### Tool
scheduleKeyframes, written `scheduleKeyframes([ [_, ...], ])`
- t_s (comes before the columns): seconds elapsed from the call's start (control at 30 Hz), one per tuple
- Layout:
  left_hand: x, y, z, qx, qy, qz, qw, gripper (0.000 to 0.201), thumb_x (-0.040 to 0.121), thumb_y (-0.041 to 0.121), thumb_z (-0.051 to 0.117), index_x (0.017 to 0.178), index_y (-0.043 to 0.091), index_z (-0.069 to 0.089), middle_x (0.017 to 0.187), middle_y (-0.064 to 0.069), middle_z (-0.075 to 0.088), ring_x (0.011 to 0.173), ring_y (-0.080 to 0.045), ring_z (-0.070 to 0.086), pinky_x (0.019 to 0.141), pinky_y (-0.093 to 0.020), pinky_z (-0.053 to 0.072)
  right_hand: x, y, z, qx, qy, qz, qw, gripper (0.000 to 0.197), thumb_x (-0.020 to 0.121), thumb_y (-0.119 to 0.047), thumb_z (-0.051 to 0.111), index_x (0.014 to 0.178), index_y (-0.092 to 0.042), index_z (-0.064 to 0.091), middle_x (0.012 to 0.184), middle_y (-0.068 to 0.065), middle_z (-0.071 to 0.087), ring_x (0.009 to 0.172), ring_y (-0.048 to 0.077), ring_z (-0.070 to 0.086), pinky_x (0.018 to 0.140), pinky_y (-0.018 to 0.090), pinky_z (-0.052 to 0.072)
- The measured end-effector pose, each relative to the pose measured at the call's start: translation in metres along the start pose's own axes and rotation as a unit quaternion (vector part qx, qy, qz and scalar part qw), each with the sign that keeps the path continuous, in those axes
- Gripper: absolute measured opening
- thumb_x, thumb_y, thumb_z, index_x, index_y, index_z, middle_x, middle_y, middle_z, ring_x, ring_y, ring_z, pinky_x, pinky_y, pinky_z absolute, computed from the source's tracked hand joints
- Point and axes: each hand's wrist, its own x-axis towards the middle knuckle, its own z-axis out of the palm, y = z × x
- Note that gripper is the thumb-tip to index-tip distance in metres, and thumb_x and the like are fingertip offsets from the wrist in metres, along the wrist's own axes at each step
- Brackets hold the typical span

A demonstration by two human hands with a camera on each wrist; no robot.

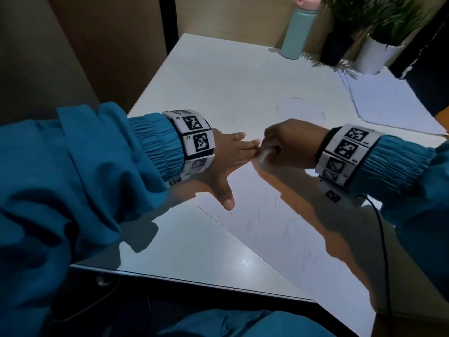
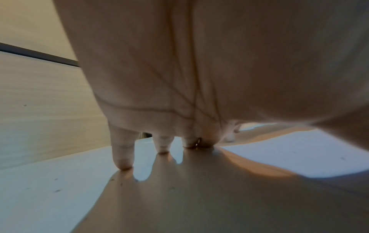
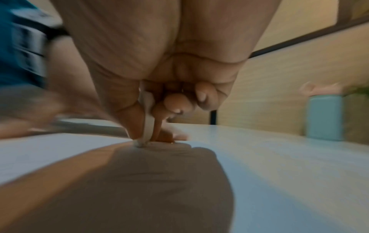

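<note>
The white table carries a sheet marked with faint pencil strokes. On the sheet's far left part the left hand lies spread flat, fingers straight and thumb splayed out, pinning the paper. Just beside those fingertips, also over the sheet, the right hand is curled. Its thumb and fingers pinch what looks like a white eraser, whose tip touches the sheet. I'd judge the eraser light, slightly soft and apt to bend or crumble — best gripped low, close to the tip. The sheet looks thin and would likely creep or crease unless pressed near the rubbing.
</note>
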Motion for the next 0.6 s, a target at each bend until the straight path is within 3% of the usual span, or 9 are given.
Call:
scheduleKeyframes([
  [0.07,0.0,-0.001,0.001,-0.015,-0.002,0.008,1.0,0.143,0.05,0.091,0.059,0.155,0.029,-0.017,0.162,0.014,-0.021,0.15,-0.02,-0.015,0.118,-0.057,0.018,-0.01,-0.024,0.006,0.011,-0.035,0.013,0.999,0.027,0.073,-0.038,0.032,0.054,-0.029,0.048,0.062,-0.005,0.051,0.057,0.016,0.05,0.06,0.024,0.043],
  [0.13,-0.001,-0.002,0.002,-0.028,-0.001,0.016,0.999,0.146,0.043,0.094,0.054,0.154,0.032,-0.02,0.161,0.014,-0.023,0.15,-0.02,-0.016,0.118,-0.057,0.015,-0.02,-0.041,0.01,0.009,-0.075,-0.01,0.997,0.035,0.084,-0.028,0.046,0.05,-0.029,0.038,0.056,-0.009,0.045,0.052,0.007,0.042,0.057,0.016,0.03],
  [0.2,-0.001,-0.003,0.002,-0.025,-0.001,0.017,1.0,0.147,0.04,0.095,0.051,0.153,0.033,-0.02,0.161,0.015,-0.022,0.15,-0.021,-0.015,0.118,-0.058,0.016,-0.016,-0.033,0.006,-0.021,-0.085,0.004,0.996,0.028,0.081,-0.034,0.041,0.056,-0.027,0.049,0.065,-0.006,0.054,0.058,0.011,0.05,0.06,0.021,0.038],
  [0.33,0.002,-0.003,0.002,-0.013,0.003,0.009,1.0,0.142,0.051,0.091,0.059,0.154,0.031,-0.018,0.161,0.016,-0.022,0.15,-0.02,-0.015,0.117,-0.058,0.018,-0.002,-0.005,-0.001,-0.017,-0.007,-0.003,1.0,0.046,0.065,-0.043,0.023,0.067,-0.023,0.065,0.072,-0.001,0.055,0.067,0.028,0.056,0.067,0.032,0.05],
  [0.4,0.0,-0.003,0.001,-0.024,0.002,0.013,1.0,0.143,0.049,0.09,0.06,0.153,0.031,-0.019,0.161,0.015,-0.021,0.15,-0.021,-0.015,0.117,-0.058,0.017,-0.012,-0.029,0.003,-0.019,-0.04,-0.012,0.999,0.023,0.075,-0.031,0.041,0.052,-0.028,0.045,0.06,-0.005,0.047,0.053,0.015,0.047,0.058,0.023,0.042],
  [0.43,0.0,-0.003,0.002,-0.032,0.002,0.014,0.999,0.145,0.046,0.091,0.057,0.153,0.031,-0.019,0.161,0.014,-0.022,0.15,-0.021,-0.014,0.118,-0.057,0.016,-0.018,-0.042,0.004,-0.012,-0.055,-0.021,0.998,0.032,0.079,-0.025,0.05,0.05,-0.029,0.037,0.055,-0.008,0.041,0.049,0.009,0.04,0.054,0.017,0.033],
  [0.47,0.0,-0.003,0.002,-0.036,0.003,0.014,0.999,0.147,0.041,0.093,0.053,0.154,0.031,-0.019,0.161,0.014,-0.022,0.15,-0.02,-0.014,0.118,-0.057,0.015,-0.023,-0.047,0.008,-0.007,-0.065,-0.036,0.997,0.034,0.082,-0.023,0.054,0.052,-0.027,0.039,0.055,-0.009,0.039,0.048,0.006,0.037,0.053,0.014,0.028],
  [0.53,0.0,-0.004,0.003,-0.03,0.004,0.02,0.999,0.149,0.035,0.096,0.047,0.154,0.032,-0.018,0.162,0.014,-0.021,0.151,-0.022,-0.014,0.118,-0.058,0.016,-0.019,-0.039,0.008,-0.033,-0.081,-0.016,0.996,0.021,0.082,-0.03,0.048,0.066,-0.02,0.057,0.064,-0.008,0.051,0.056,0.007,0.048,0.057,0.015,0.037],
  [0.6,0.002,-0.004,0.003,-0.017,0.007,0.019,1.0,0.145,0.043,0.096,0.052,0.154,0.032,-0.016,0.162,0.016,-0.02,0.151,-0.022,-0.013,0.117,-0.058,0.019,-0.004,-0.014,0.0,-0.023,-0.032,0.011,0.999,0.043,0.072,-0.039,0.028,0.077,-0.017,0.066,0.076,-0.001,0.06,0.07,0.023,0.061,0.068,0.028,0.05],
])
